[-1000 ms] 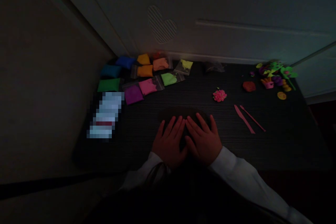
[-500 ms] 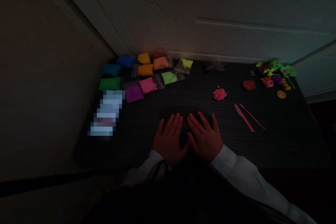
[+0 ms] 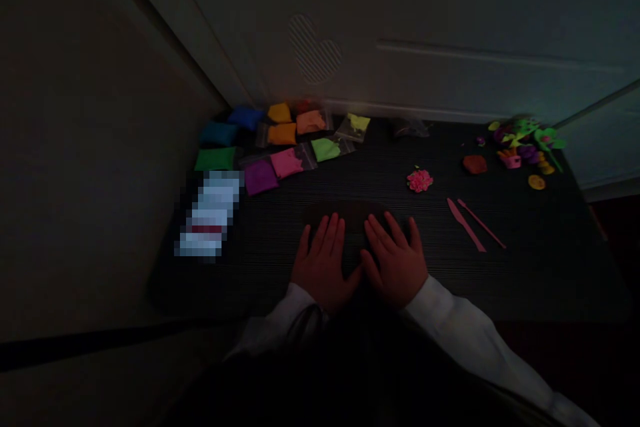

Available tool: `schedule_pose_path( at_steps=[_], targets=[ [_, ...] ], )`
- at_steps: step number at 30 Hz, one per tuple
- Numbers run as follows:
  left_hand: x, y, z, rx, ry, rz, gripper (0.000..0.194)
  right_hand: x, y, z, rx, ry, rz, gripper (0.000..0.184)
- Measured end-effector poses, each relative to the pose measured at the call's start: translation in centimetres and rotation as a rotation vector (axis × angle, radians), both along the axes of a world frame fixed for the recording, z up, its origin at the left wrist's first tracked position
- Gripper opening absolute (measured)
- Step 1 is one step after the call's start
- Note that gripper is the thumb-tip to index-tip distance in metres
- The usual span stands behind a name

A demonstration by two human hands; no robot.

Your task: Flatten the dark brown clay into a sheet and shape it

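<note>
A flat, dark brown oval sheet, seemingly modelling clay (image 3: 350, 212), lies on the dark table (image 3: 280, 240) in front of me. My left hand (image 3: 323, 263) rests palm down with fingers stretched out, its fingertips on the sheet's near left part. On the near right part lie the fingertips of my right hand (image 3: 395, 260), also flat with fingers spread. The two thumbs almost meet between the hands. Both hands cover the sheet's near edge, and neither grips anything.
Coloured clay packets, among them a purple one (image 3: 261, 177) and a green one (image 3: 215, 159), lie at the back left behind a blurred lit screen (image 3: 210, 213). To the right are a pink flower (image 3: 419, 180), a pink plastic knife (image 3: 465, 223), a thin stick (image 3: 483, 223), a reddish lump (image 3: 475, 164) and clay figures (image 3: 525, 143).
My hands have moved slightly apart, opening a wider gap between the fingertips. They stay flat on the brown sheet. The view has shifted a little.
</note>
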State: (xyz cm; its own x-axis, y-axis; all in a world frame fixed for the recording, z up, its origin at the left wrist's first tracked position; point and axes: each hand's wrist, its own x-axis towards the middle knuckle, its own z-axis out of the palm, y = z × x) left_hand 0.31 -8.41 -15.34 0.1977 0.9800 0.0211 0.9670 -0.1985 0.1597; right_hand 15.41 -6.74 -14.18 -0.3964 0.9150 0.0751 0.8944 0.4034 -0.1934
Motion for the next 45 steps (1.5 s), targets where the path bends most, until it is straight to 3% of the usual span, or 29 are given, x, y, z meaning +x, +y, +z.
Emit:
schedule_pose_path(
  at_steps=[3,10,16,22,31,34,38,45],
  targets=[
    [0.0,0.0,0.0,0.006,0.013,0.06,0.077,0.1,0.0,-0.2,0.007,-0.002,-0.015,0.049],
    [-0.7,0.0,0.1,0.029,0.019,0.019,0.074,0.4,0.1,-0.4,0.011,0.0,-0.011,0.048],
    [-1.2,0.2,0.1,0.04,0.043,0.096,0.079,0.5,0.1,-0.5,0.025,-0.01,-0.041,0.051],
    [-2.4,0.5,0.2,0.035,0.059,0.022,0.067,0.7,0.0,-0.7,0.026,-0.039,-0.044,0.054],
    [-3.1,0.5,0.1,0.051,0.052,0.081,0.071,0.6,0.0,-1.2,0.038,-0.09,-0.105,0.058],
    [-3.5,0.6,0.1,0.07,0.038,0.056,0.068,0.7,0.0,-1.1,0.056,-0.078,-0.104,0.058],
    [-3.8,0.8,0.1,0.091,0.02,0.115,0.07,0.5,0.1,-0.8,0.104,-0.039,-0.089,0.058],
    [-4.3,1.0,0.2,0.085,0.035,0.106,0.067,-0.9,0.7,-0.6,0.068,0.004,-0.016,0.057]
  ],
)
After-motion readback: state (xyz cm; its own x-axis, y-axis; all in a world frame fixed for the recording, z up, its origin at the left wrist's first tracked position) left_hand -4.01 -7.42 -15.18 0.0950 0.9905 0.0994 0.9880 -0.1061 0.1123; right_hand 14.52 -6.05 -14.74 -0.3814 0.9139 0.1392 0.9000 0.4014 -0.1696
